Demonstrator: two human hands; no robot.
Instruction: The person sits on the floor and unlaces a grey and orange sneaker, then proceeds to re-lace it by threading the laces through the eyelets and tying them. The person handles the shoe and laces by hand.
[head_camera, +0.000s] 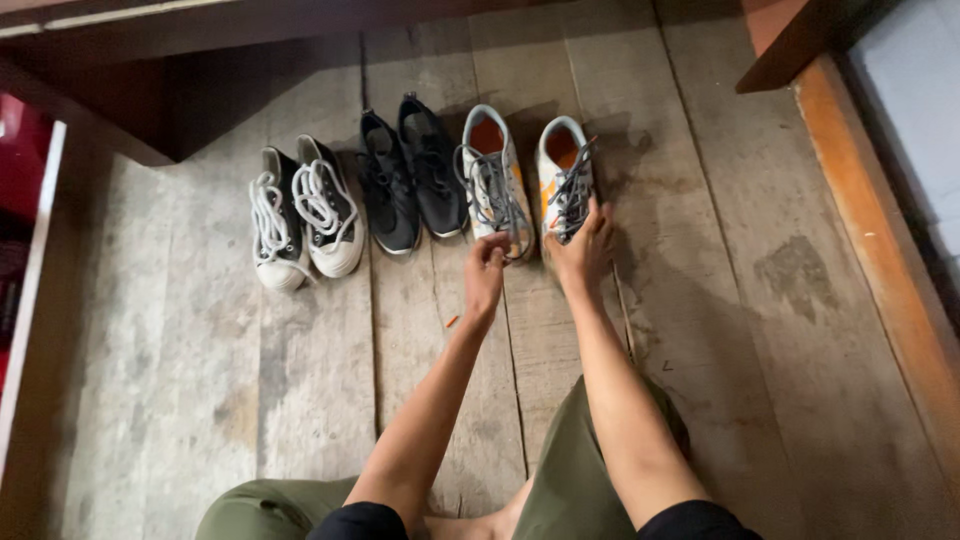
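Two hands on white-orange sneakers: left hand (485, 265) pinches grey lace (500, 205); right hand (585, 250) grips right sneaker (560, 170) toe.

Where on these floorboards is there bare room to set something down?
Bare boards lie right of the white-and-orange shoes, toward the orange wooden edge, and left of the black-and-white sneakers. The shoe row is crowded, both hands at its right end.

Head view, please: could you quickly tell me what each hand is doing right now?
Left hand: fingers pinched on a grey lace of the left white sneaker.
Right hand: resting on the toe of the right white sneaker; grip cannot be told.
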